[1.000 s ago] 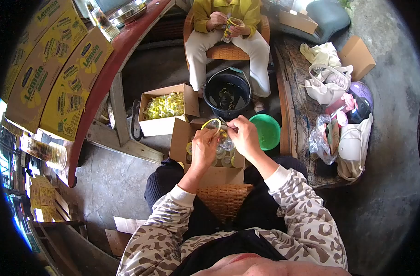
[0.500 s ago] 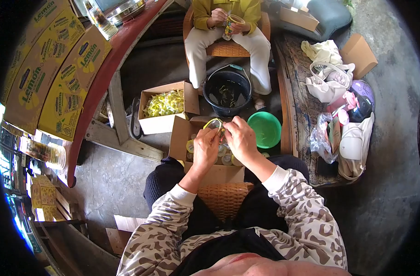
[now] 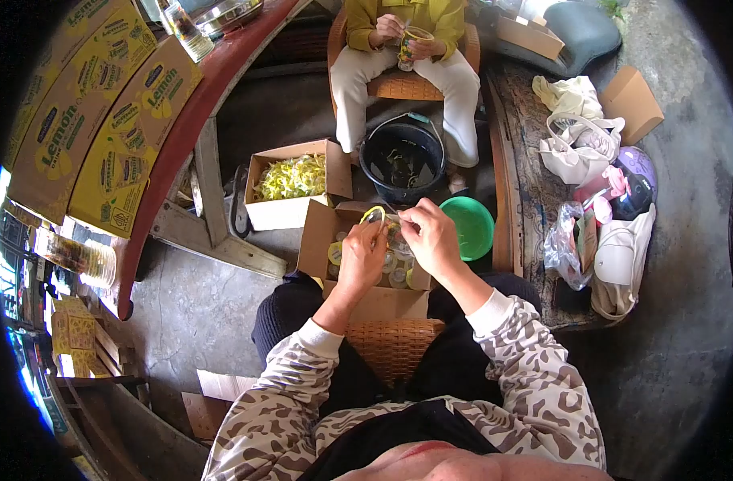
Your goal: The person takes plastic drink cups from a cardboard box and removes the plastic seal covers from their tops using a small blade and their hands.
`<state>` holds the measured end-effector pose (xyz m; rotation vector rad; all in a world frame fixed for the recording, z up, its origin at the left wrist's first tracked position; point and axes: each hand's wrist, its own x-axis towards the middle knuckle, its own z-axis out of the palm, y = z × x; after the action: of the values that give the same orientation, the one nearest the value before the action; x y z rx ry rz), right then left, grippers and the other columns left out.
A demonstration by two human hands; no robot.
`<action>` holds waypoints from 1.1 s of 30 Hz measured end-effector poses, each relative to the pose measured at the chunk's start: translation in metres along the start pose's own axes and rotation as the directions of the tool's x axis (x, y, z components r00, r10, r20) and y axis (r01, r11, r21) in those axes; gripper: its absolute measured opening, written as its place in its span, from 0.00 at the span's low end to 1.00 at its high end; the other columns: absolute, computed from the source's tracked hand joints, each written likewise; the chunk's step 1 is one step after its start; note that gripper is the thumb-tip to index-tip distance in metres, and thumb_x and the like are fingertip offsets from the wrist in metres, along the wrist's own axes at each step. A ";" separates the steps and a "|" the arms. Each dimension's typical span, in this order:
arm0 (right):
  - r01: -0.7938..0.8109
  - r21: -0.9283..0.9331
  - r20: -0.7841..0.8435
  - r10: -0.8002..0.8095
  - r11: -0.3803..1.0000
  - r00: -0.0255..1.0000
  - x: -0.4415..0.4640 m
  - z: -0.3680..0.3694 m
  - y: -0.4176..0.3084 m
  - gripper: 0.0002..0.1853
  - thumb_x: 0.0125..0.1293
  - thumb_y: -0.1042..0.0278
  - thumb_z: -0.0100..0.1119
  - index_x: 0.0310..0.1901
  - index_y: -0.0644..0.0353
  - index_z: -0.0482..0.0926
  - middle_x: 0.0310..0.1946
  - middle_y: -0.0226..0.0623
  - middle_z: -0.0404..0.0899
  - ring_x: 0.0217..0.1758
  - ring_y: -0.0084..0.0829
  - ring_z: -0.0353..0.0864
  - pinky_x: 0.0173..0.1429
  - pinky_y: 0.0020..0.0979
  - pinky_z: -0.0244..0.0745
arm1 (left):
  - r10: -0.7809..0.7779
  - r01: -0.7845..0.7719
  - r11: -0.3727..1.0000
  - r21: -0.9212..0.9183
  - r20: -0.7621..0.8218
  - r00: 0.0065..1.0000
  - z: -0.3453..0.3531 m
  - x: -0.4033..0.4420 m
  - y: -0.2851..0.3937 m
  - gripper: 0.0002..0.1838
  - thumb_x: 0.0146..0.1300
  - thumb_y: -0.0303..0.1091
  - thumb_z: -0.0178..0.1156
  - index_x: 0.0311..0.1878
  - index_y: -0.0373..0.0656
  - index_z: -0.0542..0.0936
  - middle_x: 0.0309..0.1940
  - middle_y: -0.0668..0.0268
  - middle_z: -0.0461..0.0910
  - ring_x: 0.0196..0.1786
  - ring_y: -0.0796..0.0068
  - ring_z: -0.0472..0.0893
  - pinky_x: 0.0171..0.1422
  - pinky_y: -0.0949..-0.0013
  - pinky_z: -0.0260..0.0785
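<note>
My left hand is closed around a clear plastic cup with a yellow rim, held above an open cardboard box. To its right, my right hand has thumb and fingers pinched together beside the cup; whatever is between them is too small to make out. Inside the box below lie several clear cups with yellow parts. Part of the cup is covered by my fingers.
A person sits opposite, holding a cup. Ahead stand a black bucket, a green basin and a box of yellow strips. Lemon cartons are at left; bags and a cap lie at right.
My right hand has moved slightly away from the cup after being close against my left hand. The surroundings have shifted a little to the right in view.
</note>
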<state>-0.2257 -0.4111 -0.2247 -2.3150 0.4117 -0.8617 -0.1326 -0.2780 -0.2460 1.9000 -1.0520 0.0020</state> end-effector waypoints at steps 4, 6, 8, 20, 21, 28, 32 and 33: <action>0.064 -0.048 0.004 -0.064 0.997 0.998 -0.001 -0.005 -0.004 0.06 0.55 0.77 0.68 0.35 0.59 0.83 0.30 0.34 0.75 0.33 0.39 0.80 0.38 0.39 0.75 | -0.082 0.082 0.996 -0.034 0.015 0.997 -0.004 0.005 0.005 0.09 0.69 0.29 0.60 0.44 0.33 0.82 0.31 0.51 0.79 0.31 0.54 0.80 0.37 0.58 0.70; 0.087 -0.059 0.047 -0.084 0.994 0.995 -0.004 -0.006 -0.011 0.06 0.54 0.77 0.67 0.35 0.59 0.82 0.31 0.34 0.75 0.37 0.38 0.80 0.42 0.39 0.77 | -0.115 0.117 0.992 -0.044 0.033 0.993 -0.004 0.005 0.004 0.08 0.70 0.29 0.60 0.43 0.33 0.82 0.31 0.51 0.79 0.31 0.52 0.80 0.37 0.58 0.70; 0.114 -0.084 0.058 -0.110 0.990 0.992 -0.007 -0.003 -0.010 0.07 0.54 0.78 0.67 0.36 0.60 0.82 0.33 0.35 0.75 0.38 0.39 0.80 0.43 0.39 0.77 | -0.061 0.061 0.997 -0.053 0.014 0.998 -0.002 0.004 0.001 0.08 0.70 0.28 0.60 0.43 0.33 0.82 0.31 0.51 0.79 0.32 0.51 0.80 0.37 0.58 0.70; 0.121 -0.174 0.028 -0.118 0.977 0.993 -0.006 0.013 -0.014 0.10 0.53 0.80 0.65 0.39 0.62 0.82 0.34 0.40 0.73 0.39 0.44 0.78 0.43 0.42 0.75 | 0.027 -0.027 0.999 0.029 0.002 1.000 0.001 -0.003 0.001 0.08 0.65 0.24 0.60 0.46 0.34 0.83 0.32 0.50 0.79 0.35 0.48 0.81 0.39 0.57 0.72; 0.066 -0.181 0.044 -0.059 0.981 0.997 -0.003 0.014 -0.008 0.07 0.55 0.79 0.64 0.37 0.62 0.81 0.34 0.41 0.74 0.40 0.44 0.80 0.43 0.43 0.76 | 0.030 -0.030 0.999 0.028 0.002 1.000 0.002 -0.004 0.003 0.08 0.65 0.24 0.60 0.46 0.34 0.83 0.32 0.50 0.79 0.35 0.48 0.81 0.39 0.57 0.72; -0.092 0.005 0.004 0.092 0.996 0.996 0.000 0.009 0.007 0.04 0.56 0.76 0.65 0.34 0.61 0.84 0.30 0.37 0.79 0.32 0.41 0.83 0.38 0.40 0.76 | -0.055 0.055 0.998 -0.031 0.020 0.998 -0.002 0.002 -0.002 0.08 0.65 0.24 0.61 0.46 0.36 0.84 0.33 0.53 0.81 0.33 0.58 0.81 0.37 0.61 0.71; -0.081 0.030 0.013 0.081 0.996 0.997 -0.001 0.001 -0.002 0.05 0.56 0.78 0.67 0.35 0.61 0.83 0.30 0.36 0.78 0.32 0.39 0.83 0.37 0.38 0.76 | -0.113 0.110 0.991 -0.079 -0.038 0.993 -0.011 0.005 0.006 0.08 0.66 0.26 0.61 0.46 0.35 0.84 0.34 0.52 0.82 0.32 0.59 0.81 0.37 0.61 0.71; -0.057 0.015 0.001 0.057 0.998 0.998 -0.001 0.001 -0.003 0.05 0.55 0.78 0.67 0.35 0.61 0.83 0.30 0.36 0.78 0.32 0.38 0.82 0.37 0.38 0.76 | -0.127 0.123 0.989 -0.077 -0.037 0.991 -0.012 0.006 0.008 0.08 0.67 0.27 0.62 0.45 0.34 0.83 0.34 0.51 0.82 0.32 0.59 0.81 0.37 0.61 0.71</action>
<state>-0.2256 -0.4077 -0.2241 -2.2786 0.4674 -0.8334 -0.1291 -0.2744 -0.2314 1.8868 -0.8915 -0.0683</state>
